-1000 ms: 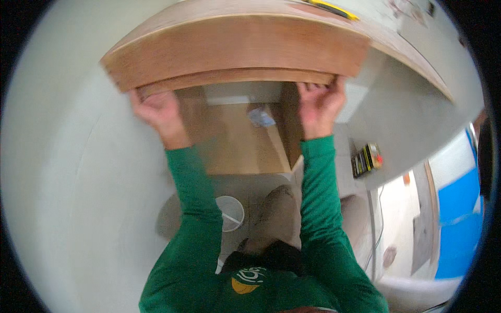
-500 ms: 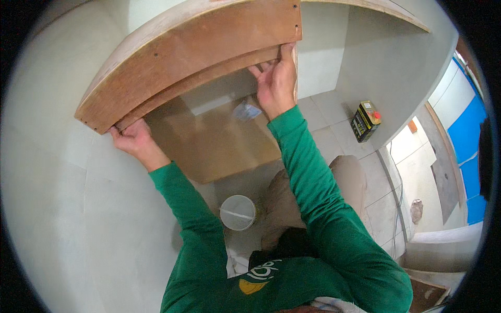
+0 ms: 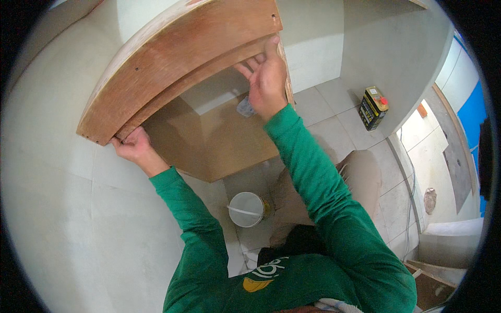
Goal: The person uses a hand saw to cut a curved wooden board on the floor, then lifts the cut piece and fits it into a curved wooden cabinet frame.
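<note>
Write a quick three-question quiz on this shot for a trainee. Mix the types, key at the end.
1. True or false: the left grip and the right grip both touch the wooden panel along its lower edge.
2. Multiple choice: what colour is the cap on the dark can?
A) Blue
B) Red
C) White
3. Short answer: which sits farther right in the picture, the white bucket or the dark can?

Key:
1. True
2. B
3. The dark can
</note>
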{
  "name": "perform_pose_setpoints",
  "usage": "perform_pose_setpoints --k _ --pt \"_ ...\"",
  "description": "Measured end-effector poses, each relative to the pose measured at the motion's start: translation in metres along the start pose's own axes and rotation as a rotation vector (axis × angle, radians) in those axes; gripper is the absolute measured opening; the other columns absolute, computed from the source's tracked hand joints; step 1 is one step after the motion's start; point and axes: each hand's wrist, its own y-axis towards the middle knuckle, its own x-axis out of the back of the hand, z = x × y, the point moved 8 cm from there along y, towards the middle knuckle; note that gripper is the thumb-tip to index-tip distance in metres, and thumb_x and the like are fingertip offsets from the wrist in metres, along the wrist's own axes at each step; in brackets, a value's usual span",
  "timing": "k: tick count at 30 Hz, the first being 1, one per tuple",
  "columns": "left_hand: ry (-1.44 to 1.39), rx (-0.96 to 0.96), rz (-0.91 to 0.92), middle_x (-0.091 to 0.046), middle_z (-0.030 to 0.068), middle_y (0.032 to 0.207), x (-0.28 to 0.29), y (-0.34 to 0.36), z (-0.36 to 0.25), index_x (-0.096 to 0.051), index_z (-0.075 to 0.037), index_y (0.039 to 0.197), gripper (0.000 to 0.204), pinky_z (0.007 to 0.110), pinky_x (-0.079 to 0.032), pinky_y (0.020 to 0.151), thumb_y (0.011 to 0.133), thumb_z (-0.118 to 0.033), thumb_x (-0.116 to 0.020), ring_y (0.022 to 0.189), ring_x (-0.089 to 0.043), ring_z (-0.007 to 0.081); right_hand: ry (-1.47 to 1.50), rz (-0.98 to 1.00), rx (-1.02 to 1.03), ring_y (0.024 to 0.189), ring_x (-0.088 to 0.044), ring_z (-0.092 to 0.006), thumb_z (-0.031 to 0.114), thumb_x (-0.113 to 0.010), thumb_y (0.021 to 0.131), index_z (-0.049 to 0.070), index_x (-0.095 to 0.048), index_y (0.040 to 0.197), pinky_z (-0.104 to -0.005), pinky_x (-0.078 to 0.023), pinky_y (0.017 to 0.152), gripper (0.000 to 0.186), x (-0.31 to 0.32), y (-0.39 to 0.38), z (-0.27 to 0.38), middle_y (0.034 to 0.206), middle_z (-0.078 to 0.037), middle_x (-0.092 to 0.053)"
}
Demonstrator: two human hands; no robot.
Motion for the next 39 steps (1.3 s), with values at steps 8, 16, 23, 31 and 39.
perform_pose_setpoints --k 8,16,23,31,39 --pt "-0.018 0.033 0.066 -0.057 0.0162 0.160 -0.003 0.002 0.000 -0.054 -0.003 0.155 0.050 0.059 -0.040 0.125 0.115 -0.032 -0.048 0.149 -0.053 0.0343 -0.020 -0.052 -0.004 0.135 -0.062 -0.0352 0.067 -0.045 0.112 -0.004 -0.041 0.158 -0.0513 -0.058 0.105 0.085 0.003 0.004 -0.006 0.149 -0.022 -0.060" --pt "-0.047 0.024 0.055 -0.055 0.0151 0.163 0.000 -0.001 0.000 -0.052 -0.004 0.157 0.051 0.059 -0.038 0.127 0.117 -0.034 -0.048 0.150 -0.051 0.0337 -0.593 0.075 -0.018 0.113 -0.072 -0.0275 0.040 -0.066 0.110 0.001 -0.058 0.144 -0.0384 -0.060 0.095 0.053 0.039 -0.035 0.038 0.137 -0.019 -0.068" --pt "-0.107 0.060 0.095 -0.057 0.0158 0.162 0.005 0.009 0.001 -0.055 -0.004 0.155 0.050 0.065 -0.037 0.126 0.116 -0.035 -0.049 0.151 -0.051 0.0372 -1.175 0.160 0.837 0.102 -0.072 -0.0266 0.024 -0.088 0.093 0.004 -0.061 0.138 -0.0394 -0.061 0.083 0.056 0.034 -0.008 0.096 0.126 -0.012 -0.071" --pt "-0.044 0.044 0.047 -0.058 0.0119 0.161 -0.001 -0.002 0.000 -0.056 -0.007 0.155 0.048 0.057 -0.037 0.128 0.117 -0.035 -0.048 0.150 -0.052 0.0325 -1.177 0.208 0.960 0.095 -0.075 -0.0283 0.027 -0.092 0.089 0.003 -0.061 0.139 -0.0398 -0.063 0.079 0.064 0.032 0.012 0.084 0.124 -0.014 -0.072" --pt "-0.010 0.037 -0.004 -0.058 0.0110 0.161 0.004 0.000 -0.001 -0.056 -0.008 0.155 0.049 0.057 -0.037 0.128 0.116 -0.038 -0.050 0.149 -0.052 0.0316 -1.167 0.277 1.122 0.095 -0.076 -0.0270 0.022 -0.095 0.085 0.003 -0.066 0.128 -0.0383 -0.064 0.079 0.056 0.029 0.017 0.086 0.119 -0.014 -0.074"
